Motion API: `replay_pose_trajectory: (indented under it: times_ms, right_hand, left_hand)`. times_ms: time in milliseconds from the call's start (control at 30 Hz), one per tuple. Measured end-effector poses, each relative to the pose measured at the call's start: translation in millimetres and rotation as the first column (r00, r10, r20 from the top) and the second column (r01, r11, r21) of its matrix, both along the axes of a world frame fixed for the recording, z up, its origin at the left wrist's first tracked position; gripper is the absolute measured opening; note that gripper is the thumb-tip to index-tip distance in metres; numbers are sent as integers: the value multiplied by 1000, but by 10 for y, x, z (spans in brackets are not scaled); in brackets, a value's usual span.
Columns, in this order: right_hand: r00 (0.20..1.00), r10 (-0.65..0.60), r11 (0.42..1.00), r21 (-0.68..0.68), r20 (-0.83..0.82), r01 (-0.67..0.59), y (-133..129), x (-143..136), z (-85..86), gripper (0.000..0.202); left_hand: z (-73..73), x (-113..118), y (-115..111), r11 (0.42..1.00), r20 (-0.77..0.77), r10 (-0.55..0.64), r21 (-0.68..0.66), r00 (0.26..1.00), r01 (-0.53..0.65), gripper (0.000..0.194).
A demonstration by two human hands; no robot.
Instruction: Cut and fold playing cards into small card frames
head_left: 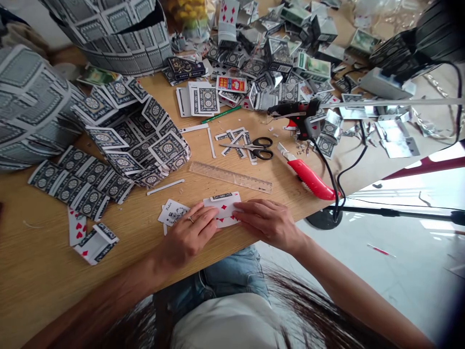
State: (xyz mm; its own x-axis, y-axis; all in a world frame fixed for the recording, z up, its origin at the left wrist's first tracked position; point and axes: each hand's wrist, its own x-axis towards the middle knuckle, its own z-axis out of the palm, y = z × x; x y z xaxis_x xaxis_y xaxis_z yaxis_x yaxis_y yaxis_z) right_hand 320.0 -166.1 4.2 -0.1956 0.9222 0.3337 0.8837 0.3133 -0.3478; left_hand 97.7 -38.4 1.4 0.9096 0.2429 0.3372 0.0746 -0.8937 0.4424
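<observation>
At the table's front edge, both hands are on a playing card (225,199) with red diamonds; its far edge is folded over, showing a strip of dark patterned back. My left hand (192,232), wearing a ring, presses its fingers on the card's left part. My right hand (271,220) grips the right edge with its fingers together; the thumb is mostly hidden. Partly under my left hand lies a joker card (172,212). Just beyond the hands is a clear ruler (231,177). A folded card (96,244) lies farther left.
Scissors (254,147) rest on card strips. A red-handled cutter (310,178) and a black glue gun (298,115) with a cord are to the right. Joined cards form an open shape (134,133) at left, beside a larger card-covered form (32,106). Card boxes (278,53) heap behind.
</observation>
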Motion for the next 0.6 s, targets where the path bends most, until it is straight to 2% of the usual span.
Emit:
replay_pose_trajectory:
  times_ms: [133, 233, 433, 600]
  right_hand:
    - [999, 13, 1000, -19, 50, -12, -5, 3, -2, 22]
    - [996, 33, 999, -44, 83, -29, -5, 11, 3, 17]
    - [999, 21, 998, -68, 43, -18, 26, 3, 47, 18]
    - [994, -79, 992, -107, -76, 71, 79, -88, 97, 16]
  left_hand:
    - [-25, -26, -23, 994, -10, 22, 104, 1000, -21, 27]
    - [-13, -23, -41, 990, -49, 61, 128, 997, -54, 25]
    - [70, 76, -58, 988, -27, 153, 31, 988, -153, 14]
    - [103, 160, -83, 976, -48, 211, -47, 976, -213, 11]
